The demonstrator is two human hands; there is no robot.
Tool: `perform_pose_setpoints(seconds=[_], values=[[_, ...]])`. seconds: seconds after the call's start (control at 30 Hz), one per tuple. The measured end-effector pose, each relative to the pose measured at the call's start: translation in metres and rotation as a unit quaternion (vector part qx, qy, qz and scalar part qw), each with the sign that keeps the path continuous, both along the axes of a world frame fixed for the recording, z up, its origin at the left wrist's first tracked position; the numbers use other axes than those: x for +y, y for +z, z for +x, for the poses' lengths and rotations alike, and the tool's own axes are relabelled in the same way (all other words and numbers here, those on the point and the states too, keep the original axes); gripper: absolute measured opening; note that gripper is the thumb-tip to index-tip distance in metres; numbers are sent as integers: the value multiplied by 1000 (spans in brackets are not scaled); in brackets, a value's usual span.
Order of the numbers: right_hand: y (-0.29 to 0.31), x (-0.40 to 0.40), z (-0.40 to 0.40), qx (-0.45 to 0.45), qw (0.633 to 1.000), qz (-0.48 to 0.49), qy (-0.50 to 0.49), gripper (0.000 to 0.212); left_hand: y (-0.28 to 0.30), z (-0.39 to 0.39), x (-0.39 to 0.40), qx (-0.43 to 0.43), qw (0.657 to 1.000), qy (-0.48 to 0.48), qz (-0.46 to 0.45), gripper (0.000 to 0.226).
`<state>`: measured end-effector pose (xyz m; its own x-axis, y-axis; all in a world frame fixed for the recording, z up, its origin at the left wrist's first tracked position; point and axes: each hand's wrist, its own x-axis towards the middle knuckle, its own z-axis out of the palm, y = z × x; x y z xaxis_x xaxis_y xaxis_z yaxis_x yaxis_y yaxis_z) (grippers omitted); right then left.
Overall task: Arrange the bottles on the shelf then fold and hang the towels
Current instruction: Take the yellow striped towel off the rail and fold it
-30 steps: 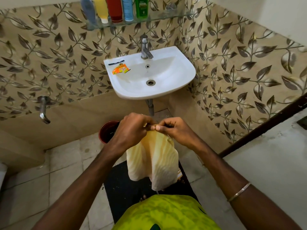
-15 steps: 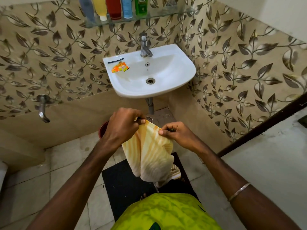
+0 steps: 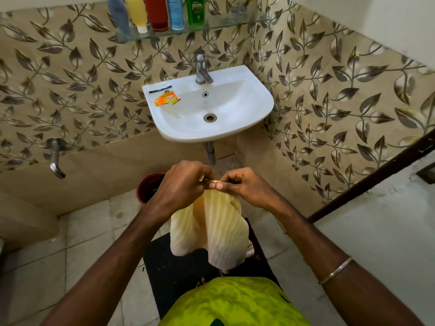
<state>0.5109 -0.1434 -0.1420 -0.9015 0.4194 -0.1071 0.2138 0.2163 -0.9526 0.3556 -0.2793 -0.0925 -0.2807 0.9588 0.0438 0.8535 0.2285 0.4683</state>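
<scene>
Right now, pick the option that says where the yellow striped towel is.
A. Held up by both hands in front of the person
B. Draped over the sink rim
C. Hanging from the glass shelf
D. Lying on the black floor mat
A: the left hand and right hand pinch the top edge of the yellow striped towel, which hangs above the black floor mat.

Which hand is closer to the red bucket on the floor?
Left. The left hand is just right of the red bucket, almost overlapping its rim in the view. The right hand is farther right, beyond the left hand; both pinch the yellow striped towel.
</scene>
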Motion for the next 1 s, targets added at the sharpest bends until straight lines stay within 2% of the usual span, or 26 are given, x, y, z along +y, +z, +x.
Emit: perform_pose_setpoints(seconds=[0.23,0.33,0.5,0.6,0.67,0.73,0.83,1.0], values=[[-13,2,3,-10,999,-50,16,23,8,-12,-1,-41,997,53,42,8],[-20,5,8,-21,998,-57,7,19,11,-22,-5,-55,995,71,38,9],[-20,3,4,-4,999,-44,-12,20,14,-24,-7,-29,993,113,21,10],[-15,0,1,7,999,-40,-19,20,12,-21,-7,8,992,123,8,29],[-10,-3,-2,9,999,-29,-15,17,9,-16,-7,10,997,81,8,44],[-6,-5,-6,13,1000,-11,-9,16,7,-9,-6,-20,1000,20,-1,49],[-2,-6,-10,32,999,-5,-6,23,6,-3,-3,-65,997,-38,-8,47],[1,-1,-8,41,999,-24,1,15,11,-7,0,-60,998,-19,-6,18]])
